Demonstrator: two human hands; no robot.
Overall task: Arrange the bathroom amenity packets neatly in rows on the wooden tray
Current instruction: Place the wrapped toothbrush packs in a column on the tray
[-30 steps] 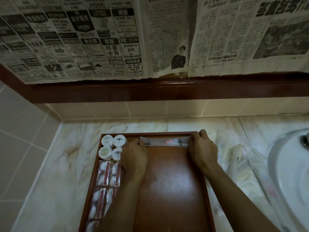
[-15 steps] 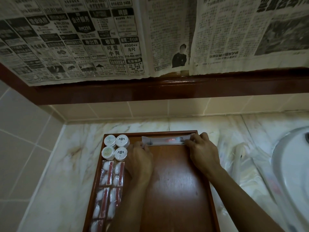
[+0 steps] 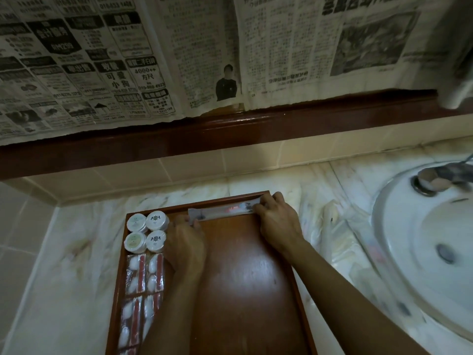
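A wooden tray lies on the marble counter. Along its far rim lies a long clear packet with a red mark. My left hand pinches the packet's left end and my right hand pinches its right end. In the tray's far left corner sit several round white containers in a square block. Below them, down the left side, lie several clear packets with white cotton and red strips, in two columns.
The marble counter surrounds the tray. A white sink with a metal tap sits at the right. Crumpled clear plastic lies between tray and sink. Newspaper hangs on the wall above a dark wooden ledge.
Both hands stay on the long packet's ends at the tray's far rim. The view has swung slightly, showing more of the sink.
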